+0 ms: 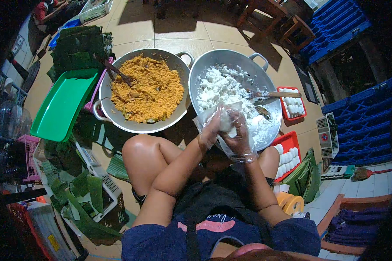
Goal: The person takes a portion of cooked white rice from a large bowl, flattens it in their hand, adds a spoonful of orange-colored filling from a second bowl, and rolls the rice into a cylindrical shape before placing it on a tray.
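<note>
My left hand (pixel 212 125) and my right hand (pixel 237 132), both in clear plastic gloves, press a lump of white rice (pixel 228 121) between them. They are over the near left edge of a large metal pan (pixel 193 76) of white rice, where a wooden-handled spatula (pixel 281 94) leans. To its left is a second two-handled pan (pixel 105 81) of orange crumbly food (pixel 150 88) with a dark wooden spatula (pixel 119 72) in it. Two red trays (pixel 296 137) (pixel 282 114) of white rolls (pixel 289 158) lie to the right.
A green tray (pixel 63 104) sits at left, below stacked banana leaves (pixel 76 45). Cut leaves (pixel 81 192) fill a crate at lower left. Folded leaves (pixel 302 176) and orange-lidded containers (pixel 292 204) are by my right knee. Another person (pixel 47 13) is at the far upper left.
</note>
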The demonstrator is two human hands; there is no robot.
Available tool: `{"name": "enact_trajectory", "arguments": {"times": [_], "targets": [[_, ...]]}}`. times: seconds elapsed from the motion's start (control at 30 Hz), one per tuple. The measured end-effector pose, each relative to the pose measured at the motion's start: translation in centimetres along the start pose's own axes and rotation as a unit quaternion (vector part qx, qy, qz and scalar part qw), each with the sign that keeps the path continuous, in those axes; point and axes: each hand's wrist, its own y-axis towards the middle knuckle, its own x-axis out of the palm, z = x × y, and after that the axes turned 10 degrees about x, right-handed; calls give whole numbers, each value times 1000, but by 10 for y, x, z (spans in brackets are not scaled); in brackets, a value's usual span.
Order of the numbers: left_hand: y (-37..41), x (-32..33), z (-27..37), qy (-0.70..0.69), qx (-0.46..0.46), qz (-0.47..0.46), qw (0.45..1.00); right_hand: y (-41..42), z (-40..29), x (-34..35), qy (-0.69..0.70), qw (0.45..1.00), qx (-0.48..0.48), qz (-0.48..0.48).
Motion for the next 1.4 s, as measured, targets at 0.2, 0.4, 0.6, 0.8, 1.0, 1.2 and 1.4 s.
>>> {"name": "enact_trajectory", "arguments": {"times": [0.2,0.4,0.6,0.8,1.0,1.2,1.4], "targets": [[12,-4,-19,25,-2,71,997,-6,4,4,13,999,38,-11],[14,-21,-20,-16,-42,-3,999,-4,4,3,12,1000,23,-3],[11,-6,-11,-13,-45,29,999,-5,2,2,3,999,34,-4],[21,-28,-23,-25,-88,30,995,-2,-5,7,20,999,25,12],[9,-30,-35,1,39,-17,999,-5,1,4,48,997,62,-8],[4,-18,-18,-20,2,-11,1000,-6,1,6,34,999,39,13],[16,-25,-30,27,-32,-3,999,-9,8,5,16,999,31,6]]}}
